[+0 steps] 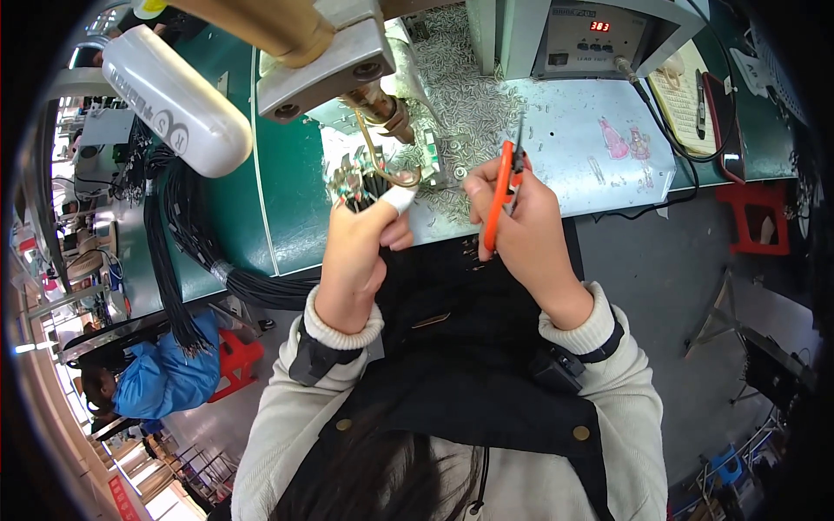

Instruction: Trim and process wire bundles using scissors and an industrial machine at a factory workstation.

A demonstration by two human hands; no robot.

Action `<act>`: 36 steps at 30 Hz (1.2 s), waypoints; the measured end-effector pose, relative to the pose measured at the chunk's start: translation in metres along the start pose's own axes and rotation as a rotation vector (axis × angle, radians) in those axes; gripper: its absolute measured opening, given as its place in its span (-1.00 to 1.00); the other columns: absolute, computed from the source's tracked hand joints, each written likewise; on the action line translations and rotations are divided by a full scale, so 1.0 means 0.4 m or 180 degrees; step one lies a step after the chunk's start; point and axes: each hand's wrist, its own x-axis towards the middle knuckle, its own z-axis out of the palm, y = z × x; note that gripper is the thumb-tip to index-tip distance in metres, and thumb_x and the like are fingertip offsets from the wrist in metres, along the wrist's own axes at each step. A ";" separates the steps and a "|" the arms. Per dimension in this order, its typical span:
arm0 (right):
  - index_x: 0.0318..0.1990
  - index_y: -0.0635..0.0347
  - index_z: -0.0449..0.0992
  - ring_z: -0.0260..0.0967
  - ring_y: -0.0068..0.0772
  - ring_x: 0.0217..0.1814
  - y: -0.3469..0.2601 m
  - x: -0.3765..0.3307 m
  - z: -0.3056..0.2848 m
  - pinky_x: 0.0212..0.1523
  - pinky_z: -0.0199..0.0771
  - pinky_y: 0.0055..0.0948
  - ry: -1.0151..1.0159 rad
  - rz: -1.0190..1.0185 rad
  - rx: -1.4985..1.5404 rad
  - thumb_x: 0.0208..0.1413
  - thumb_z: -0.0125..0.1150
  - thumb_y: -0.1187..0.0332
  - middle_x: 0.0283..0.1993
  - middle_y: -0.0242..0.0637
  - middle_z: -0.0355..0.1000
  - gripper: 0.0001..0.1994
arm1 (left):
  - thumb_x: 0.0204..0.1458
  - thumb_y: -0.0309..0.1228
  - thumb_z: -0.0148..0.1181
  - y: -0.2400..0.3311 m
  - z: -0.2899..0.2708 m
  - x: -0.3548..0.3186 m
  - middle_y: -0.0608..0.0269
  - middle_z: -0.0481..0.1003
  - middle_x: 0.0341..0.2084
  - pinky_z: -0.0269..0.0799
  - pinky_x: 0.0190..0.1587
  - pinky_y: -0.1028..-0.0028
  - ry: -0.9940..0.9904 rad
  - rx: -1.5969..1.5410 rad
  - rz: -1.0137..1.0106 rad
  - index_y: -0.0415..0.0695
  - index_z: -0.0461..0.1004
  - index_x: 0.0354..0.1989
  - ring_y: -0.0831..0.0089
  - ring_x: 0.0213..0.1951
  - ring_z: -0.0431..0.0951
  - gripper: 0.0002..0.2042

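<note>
My left hand (352, 247) is closed round a bunch of black cables; white tape or a finger cover wraps one fingertip. The cables' stripped coloured wire ends (347, 181) fan out above it, beneath a machine's metal nozzle (395, 124). A curved brass-coloured tube (373, 152) hangs close to these ends. In my right hand (534, 226) is a pair of orange-handled nippers (498, 204), held upright with the dark tip pointing away from me. Some of my fingers are hidden behind the handles. The nippers are apart from the cables.
Many small silvery metal pieces (473, 74) cover the plate under the machine. A control box (595, 39) with a red display stands behind right. A white cylinder (178, 100) juts out at upper left. More black cables (187, 234) hang over the green table's edge (287, 195). Another person (165, 378) sits at left.
</note>
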 end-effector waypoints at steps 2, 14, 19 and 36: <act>-0.38 0.32 0.30 0.11 -0.70 -0.78 -0.008 0.015 0.004 -0.77 0.15 -0.67 0.0061 -0.0093 -0.0229 0.05 0.01 0.34 -0.65 -0.41 0.20 -0.81 | -0.10 -0.58 0.06 0.002 0.001 0.034 0.44 0.21 -0.72 -0.05 -0.69 0.63 -0.0156 -0.0031 -0.0132 -0.24 0.35 -0.35 0.70 -0.75 0.06 -0.89; -0.39 0.24 0.29 0.03 -0.73 -0.80 -0.002 0.097 0.022 -0.82 0.11 -0.68 -0.0215 0.0034 -0.0208 0.04 0.04 0.31 -0.70 -0.53 0.11 -0.82 | -0.10 -0.53 0.11 0.024 -0.010 0.065 0.41 0.26 -0.67 -0.01 -0.70 0.67 -0.0353 0.0067 -0.0314 -0.24 0.32 -0.32 0.72 -0.74 0.08 -0.83; -0.37 0.25 0.29 0.03 -0.74 -0.79 -0.001 0.099 0.022 -0.82 0.10 -0.69 -0.0228 0.0091 -0.0171 0.03 0.04 0.32 -0.68 -0.52 0.12 -0.83 | -0.11 -0.50 0.14 0.028 -0.011 0.066 0.39 0.26 -0.64 0.01 -0.70 0.67 -0.0425 0.0075 -0.0247 -0.25 0.29 -0.33 0.71 -0.74 0.10 -0.81; -0.35 0.27 0.29 0.06 -0.73 -0.78 0.004 0.089 0.024 -0.78 0.11 -0.70 -0.0188 0.0077 -0.0207 0.04 0.02 0.34 -0.61 -0.45 0.18 -0.83 | -0.11 -0.52 0.11 0.031 -0.011 0.060 0.38 0.25 -0.65 0.03 -0.69 0.64 -0.0439 0.0163 -0.0206 -0.24 0.31 -0.34 0.69 -0.72 0.10 -0.84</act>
